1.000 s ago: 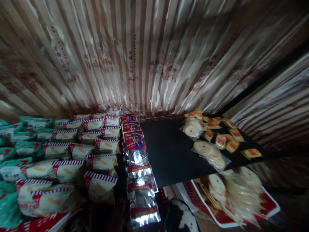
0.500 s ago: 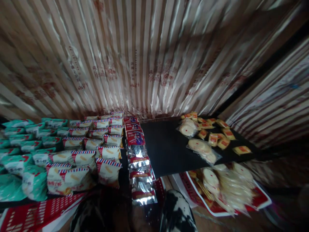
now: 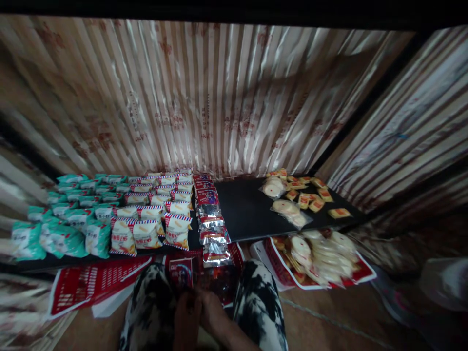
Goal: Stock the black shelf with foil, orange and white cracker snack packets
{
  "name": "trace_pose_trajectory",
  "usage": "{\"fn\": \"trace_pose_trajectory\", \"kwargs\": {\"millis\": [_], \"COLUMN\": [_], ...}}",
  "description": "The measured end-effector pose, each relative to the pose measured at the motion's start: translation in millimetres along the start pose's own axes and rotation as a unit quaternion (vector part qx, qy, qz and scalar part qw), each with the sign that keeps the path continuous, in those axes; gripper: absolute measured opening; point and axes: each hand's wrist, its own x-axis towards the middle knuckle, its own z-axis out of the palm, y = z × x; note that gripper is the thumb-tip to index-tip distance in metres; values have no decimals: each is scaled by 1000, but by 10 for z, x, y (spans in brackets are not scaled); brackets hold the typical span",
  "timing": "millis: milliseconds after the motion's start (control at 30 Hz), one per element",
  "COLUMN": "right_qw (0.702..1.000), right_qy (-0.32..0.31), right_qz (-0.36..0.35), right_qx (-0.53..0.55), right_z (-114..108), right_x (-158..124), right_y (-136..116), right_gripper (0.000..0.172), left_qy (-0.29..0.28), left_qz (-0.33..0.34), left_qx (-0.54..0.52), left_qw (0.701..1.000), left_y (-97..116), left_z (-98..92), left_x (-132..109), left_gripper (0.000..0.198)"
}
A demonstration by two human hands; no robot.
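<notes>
The left hand (image 3: 187, 304) and right hand (image 3: 214, 310) are close together at the near middle, between the legs of black-and-white trousers (image 3: 259, 297); in this dim light I cannot tell whether either is pinching or loose. A red packet (image 3: 181, 271) with a blue picture shows just beyond them. Farther off, on a black shelf (image 3: 241, 212), overlapping red-and-silver packets (image 3: 212, 222) separate white snack bags (image 3: 149, 213) at left from pale round wafers (image 3: 287, 208) in clear wrappers at right
</notes>
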Motion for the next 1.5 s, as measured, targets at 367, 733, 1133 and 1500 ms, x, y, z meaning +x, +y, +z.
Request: {"fn": "trace_pose_trajectory", "kwargs": {"millis": [367, 733, 1133, 1500], "right_qw": [984, 958, 922, 928], "right_qy": [49, 41, 204, 187], "right_qz": [58, 95, 76, 77], "right_qx": [159, 266, 319, 312], "right_z": [-476, -685, -866, -1070], "right_x": [-302, -443, -316, -79], "right_y": [-179, -513, -420, -420], "right_gripper": [53, 51, 51, 51], "left_qy": [82, -168, -193, -156], "left_qz": [95, 9, 21, 35], "left_qx": [-101, -239, -207, -195], "left_qw": [987, 956, 959, 968], "left_y": [473, 691, 602, 729], "left_z": [-272, -65, 190, 364], "left_x": [-181, -142, -111, 115], "left_gripper": [43, 56, 50, 55]}}
